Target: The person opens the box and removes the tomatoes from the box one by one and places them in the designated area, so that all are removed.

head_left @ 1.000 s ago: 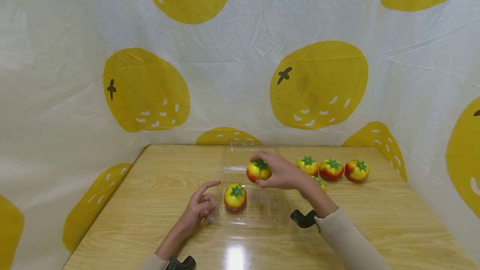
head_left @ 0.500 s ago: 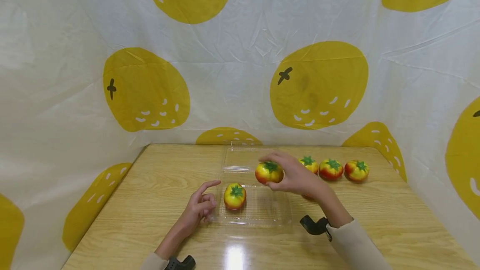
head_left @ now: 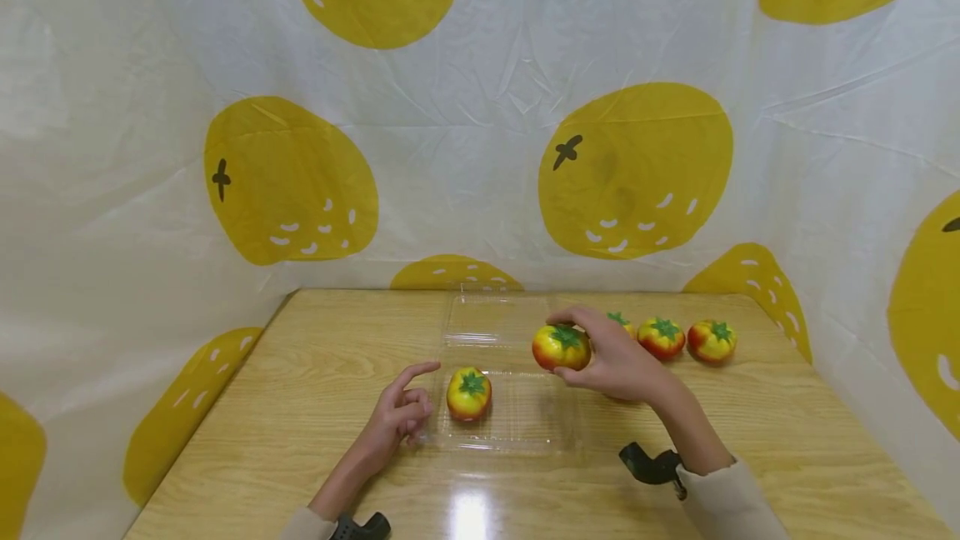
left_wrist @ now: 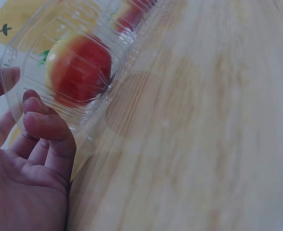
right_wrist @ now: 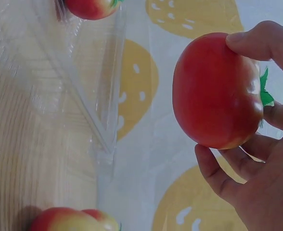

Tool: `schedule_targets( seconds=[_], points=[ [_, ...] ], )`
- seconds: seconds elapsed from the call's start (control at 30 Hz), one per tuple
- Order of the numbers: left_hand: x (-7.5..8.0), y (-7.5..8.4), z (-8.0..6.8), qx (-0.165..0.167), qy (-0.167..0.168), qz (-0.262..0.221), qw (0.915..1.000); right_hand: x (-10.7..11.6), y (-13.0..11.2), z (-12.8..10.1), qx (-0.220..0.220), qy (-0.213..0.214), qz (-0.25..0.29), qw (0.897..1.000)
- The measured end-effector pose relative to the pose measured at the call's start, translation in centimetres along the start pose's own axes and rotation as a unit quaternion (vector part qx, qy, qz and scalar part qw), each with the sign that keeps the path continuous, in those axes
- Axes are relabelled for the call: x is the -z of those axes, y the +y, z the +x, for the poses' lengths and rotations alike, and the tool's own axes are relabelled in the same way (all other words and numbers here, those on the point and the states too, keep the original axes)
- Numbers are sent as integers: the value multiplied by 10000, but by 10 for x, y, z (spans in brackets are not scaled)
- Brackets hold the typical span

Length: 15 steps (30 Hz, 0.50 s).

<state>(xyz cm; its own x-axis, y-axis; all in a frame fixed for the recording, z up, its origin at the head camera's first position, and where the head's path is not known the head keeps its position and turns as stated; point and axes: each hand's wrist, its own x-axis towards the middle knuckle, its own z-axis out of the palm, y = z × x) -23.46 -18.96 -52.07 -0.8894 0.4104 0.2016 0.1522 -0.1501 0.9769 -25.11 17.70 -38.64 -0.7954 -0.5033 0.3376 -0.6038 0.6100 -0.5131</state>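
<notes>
My right hand point(head_left: 611, 363) holds a red-and-yellow toy tomato point(head_left: 557, 347) with a green star-shaped top, above the right side of a clear plastic container point(head_left: 525, 415). In the right wrist view the thumb and fingers are spread around this tomato point(right_wrist: 213, 91). Another tomato point(head_left: 468, 396) sits at the left inside the container, whose lid point(head_left: 495, 319) lies open at the back. My left hand point(head_left: 397, 415) is at the container's left edge, forefinger extended and the other fingers loosely curled. In the left wrist view, the left hand point(left_wrist: 33, 159) is close against the clear rim point(left_wrist: 11, 103).
Several more tomatoes stand on the wooden table point(head_left: 322, 340) to the right, among them a middle one point(head_left: 660, 342) and a far-right one point(head_left: 711, 343). My right hand partly covers others. A white curtain point(head_left: 457, 165) with yellow fruit prints surrounds the table.
My right hand has moved to the right with the tomato, away from the container's middle. It now covers more of the tomatoes behind it. The left hand has stayed in place.
</notes>
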Motion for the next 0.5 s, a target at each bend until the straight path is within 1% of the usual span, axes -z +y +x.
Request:
schedule_targets(
  seconds=[0.13,0.37,0.5],
  points=[
    [1,0,0,-41,-22,-27,10000,3,4,-6,95,126,-9,9999],
    [1,0,-1,54,16,-6,10000,7,12,-16,96,324,-95,9994],
    [1,0,-1,49,-4,16,10000,9,16,-21,139,437,-120,9989]
  ],
)
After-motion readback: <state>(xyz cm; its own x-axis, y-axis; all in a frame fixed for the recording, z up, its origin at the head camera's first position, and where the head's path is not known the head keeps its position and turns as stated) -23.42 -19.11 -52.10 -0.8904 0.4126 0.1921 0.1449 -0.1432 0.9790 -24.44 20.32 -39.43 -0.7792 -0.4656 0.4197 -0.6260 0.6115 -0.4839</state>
